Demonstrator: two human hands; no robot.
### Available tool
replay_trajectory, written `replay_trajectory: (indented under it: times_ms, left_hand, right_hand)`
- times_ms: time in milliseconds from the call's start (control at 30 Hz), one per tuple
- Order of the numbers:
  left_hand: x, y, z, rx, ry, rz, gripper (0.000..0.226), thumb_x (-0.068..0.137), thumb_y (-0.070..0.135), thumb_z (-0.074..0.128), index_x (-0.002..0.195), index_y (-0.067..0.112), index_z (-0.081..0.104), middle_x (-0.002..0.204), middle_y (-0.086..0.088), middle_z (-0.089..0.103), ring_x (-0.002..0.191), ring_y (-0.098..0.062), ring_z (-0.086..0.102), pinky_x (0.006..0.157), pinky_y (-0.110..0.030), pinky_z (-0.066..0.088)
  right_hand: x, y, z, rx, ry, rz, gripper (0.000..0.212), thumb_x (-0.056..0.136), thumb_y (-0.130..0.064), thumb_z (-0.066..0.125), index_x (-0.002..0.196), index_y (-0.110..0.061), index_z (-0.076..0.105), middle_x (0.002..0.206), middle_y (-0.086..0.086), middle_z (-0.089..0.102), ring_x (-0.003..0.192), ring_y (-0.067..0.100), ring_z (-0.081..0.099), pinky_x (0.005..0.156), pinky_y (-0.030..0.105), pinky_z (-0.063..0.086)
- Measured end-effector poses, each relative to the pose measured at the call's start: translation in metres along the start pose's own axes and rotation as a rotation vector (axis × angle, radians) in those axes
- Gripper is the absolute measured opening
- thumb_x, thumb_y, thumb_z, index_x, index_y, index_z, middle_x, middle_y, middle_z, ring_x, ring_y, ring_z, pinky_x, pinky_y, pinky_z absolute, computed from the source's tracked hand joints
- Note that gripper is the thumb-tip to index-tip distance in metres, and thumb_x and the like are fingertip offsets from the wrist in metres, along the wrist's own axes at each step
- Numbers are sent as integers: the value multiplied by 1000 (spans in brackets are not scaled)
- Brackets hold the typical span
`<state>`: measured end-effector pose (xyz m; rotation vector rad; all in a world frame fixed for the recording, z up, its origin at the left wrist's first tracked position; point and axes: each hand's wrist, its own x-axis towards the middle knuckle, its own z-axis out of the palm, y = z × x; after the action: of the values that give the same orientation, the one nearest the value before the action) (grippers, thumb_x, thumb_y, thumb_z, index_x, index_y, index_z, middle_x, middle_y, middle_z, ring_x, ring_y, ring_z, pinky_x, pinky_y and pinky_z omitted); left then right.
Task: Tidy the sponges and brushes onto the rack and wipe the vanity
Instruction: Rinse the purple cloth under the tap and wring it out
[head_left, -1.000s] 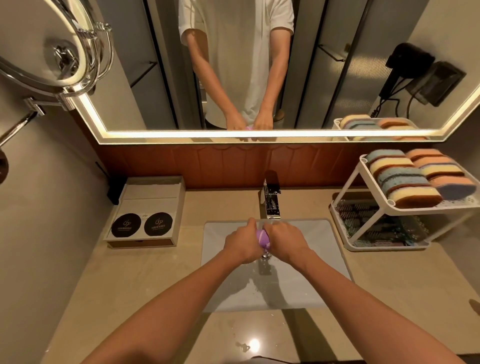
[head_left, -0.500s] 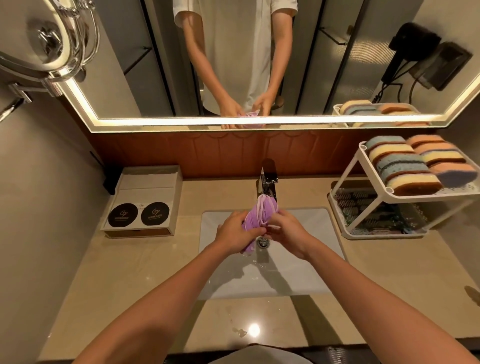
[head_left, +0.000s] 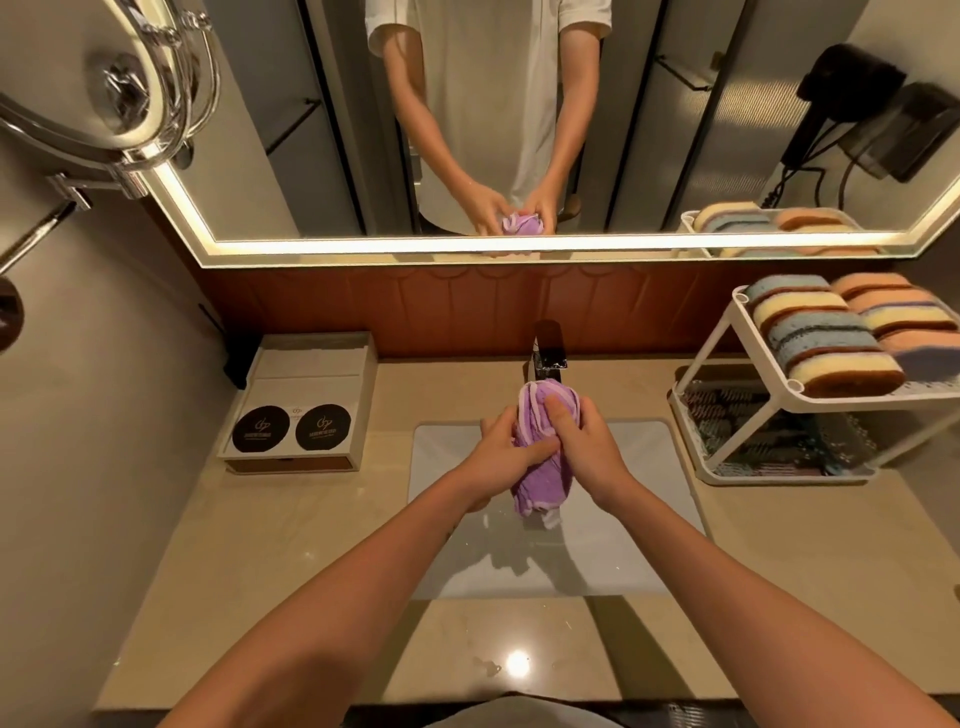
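A bunched purple cloth (head_left: 543, 480) with pale trim hangs upright over the white sink basin (head_left: 639, 551), just in front of the faucet (head_left: 546, 353). My left hand (head_left: 501, 457) grips it from the left and my right hand (head_left: 584, 444) from the right, thumb pressed across the top. At the right stands a white two-tier rack (head_left: 727, 421). Its upper tier holds several sponges (head_left: 826, 338) in blue, yellow and orange. Its lower tier holds brushes (head_left: 763, 436), blurred through the mesh.
A beige box (head_left: 306, 400) with two round black labels sits on the vanity (head_left: 291, 561) at the left. The wall mirror (head_left: 519, 119) reflects my arms. A chrome swing mirror (head_left: 119, 88) juts out upper left. A black hair dryer (head_left: 841, 98) shows upper right.
The cloth went from squeezed small between both hands low over the drain to lifted and hanging longer, nearer the faucet. The view tilted slightly down.
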<state>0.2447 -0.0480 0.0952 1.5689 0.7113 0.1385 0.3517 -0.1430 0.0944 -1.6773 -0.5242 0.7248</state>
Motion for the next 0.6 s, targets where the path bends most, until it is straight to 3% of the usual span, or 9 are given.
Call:
replay_trajectory:
  times_ms: [100,233,333,400,433,500,533,600]
  left_hand:
    - [2,1,-7,-132,61,33,28,97,23,69,124,23,62,122,-9,68,108,-22,70,96,-43,58]
    - [10,3,-21,36,194,150,22,99,8,60,116,23,66,114,-8,69,106,-22,67,95,-39,55]
    - [13,7,-29,79,224,151,28,101,5,52,121,21,65,102,0,67,90,-16,60,73,-26,51]
    - [16,8,-32,110,247,110,35,100,0,48,124,21,64,102,1,66,89,-17,59,63,-21,47]
    - [18,6,-33,141,259,89,42,97,-3,47,127,23,61,110,0,64,95,-22,61,65,-23,51]
    - [18,3,-28,229,304,23,54,90,-5,48,134,25,50,129,-4,46,115,-28,54,84,-34,55]
    - [16,2,-23,264,338,-11,54,88,-2,52,135,23,44,132,-4,36,120,-28,45,96,-39,50]
    - [10,5,-11,311,426,-19,45,86,8,61,122,18,36,125,-2,28,114,-23,34,99,-37,40]
  right_hand:
    - [0,-9,-9,-58,-26,-78,30,105,-50,46,121,-32,65,112,-9,73,101,5,70,90,32,57]
    - [3,-12,-19,-195,-79,-86,47,106,-58,33,111,-35,74,97,-6,79,92,13,74,87,39,59]
    - [3,-13,-22,-222,-51,-95,51,106,-58,33,108,-29,75,93,-6,79,89,16,75,87,42,60]
    - [3,-16,-20,-149,-44,-122,40,107,-50,42,111,-27,75,100,-3,79,93,16,75,87,41,61]
    - [2,-18,-17,-56,-24,-112,31,106,-43,49,117,-25,73,107,-1,78,97,16,75,89,40,61]
    - [3,-23,-7,174,39,-16,27,101,-33,62,124,-20,68,117,6,74,102,18,73,91,38,60]
    - [4,-26,-1,273,39,38,25,100,-31,65,121,-17,69,115,9,74,103,21,73,93,41,60]
    - [8,-29,9,455,-35,134,23,100,-31,65,109,-11,69,109,17,72,104,29,69,98,49,55]
